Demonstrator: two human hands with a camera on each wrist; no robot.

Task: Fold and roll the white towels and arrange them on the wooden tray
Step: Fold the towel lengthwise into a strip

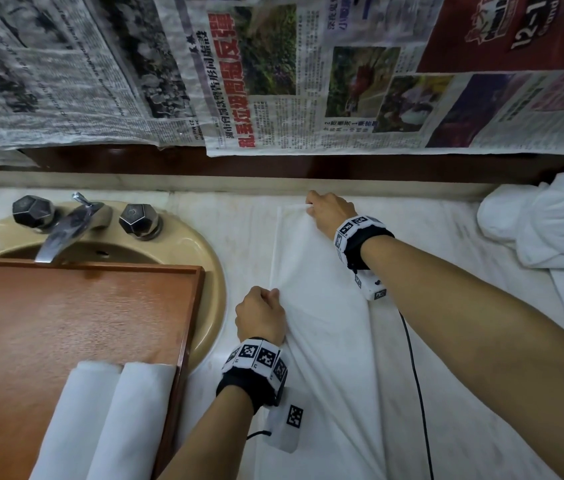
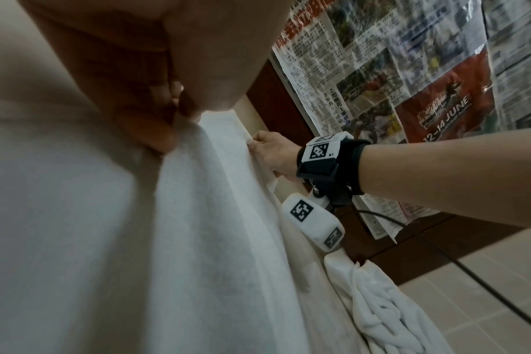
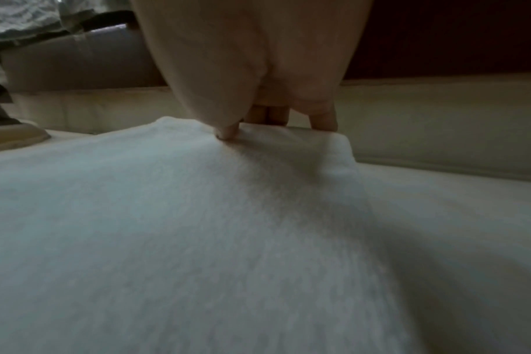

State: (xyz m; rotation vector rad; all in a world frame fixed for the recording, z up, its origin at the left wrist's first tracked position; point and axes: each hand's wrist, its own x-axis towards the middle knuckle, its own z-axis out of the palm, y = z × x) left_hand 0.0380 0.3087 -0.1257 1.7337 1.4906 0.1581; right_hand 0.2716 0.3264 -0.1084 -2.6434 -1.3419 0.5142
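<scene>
I've got a white towel (image 1: 322, 306) spread on the counter (image 1: 239, 209) just right of the sink (image 1: 204, 258), lying long and narrow from the back wall down toward me, plain and soft-looking, with a straight left edge and loose creases fanning out near the bottom. My right hand (image 1: 329, 211) is at the far corner by the backsplash, fingers curled, thumb pinching that corner; the right wrist view shows the thumb tip (image 3: 226, 131) pressed into the cloth with the other fingers tucked behind the edge. My left hand (image 1: 261, 315) grips the towel's left edge partway down, fist closed on the fabric, which puckers a little there. On my left the tray (image 1: 66, 306) sits over the sink, and two rolled towels (image 1: 107, 420) lie side by side, touching, at its near right corner, tight and even. A heap of unfolded towels (image 1: 543, 223) is bunched at the far right of the counter, well apart from the one I'm holding. Newspapers (image 1: 273, 74) cover the wall behind.
</scene>
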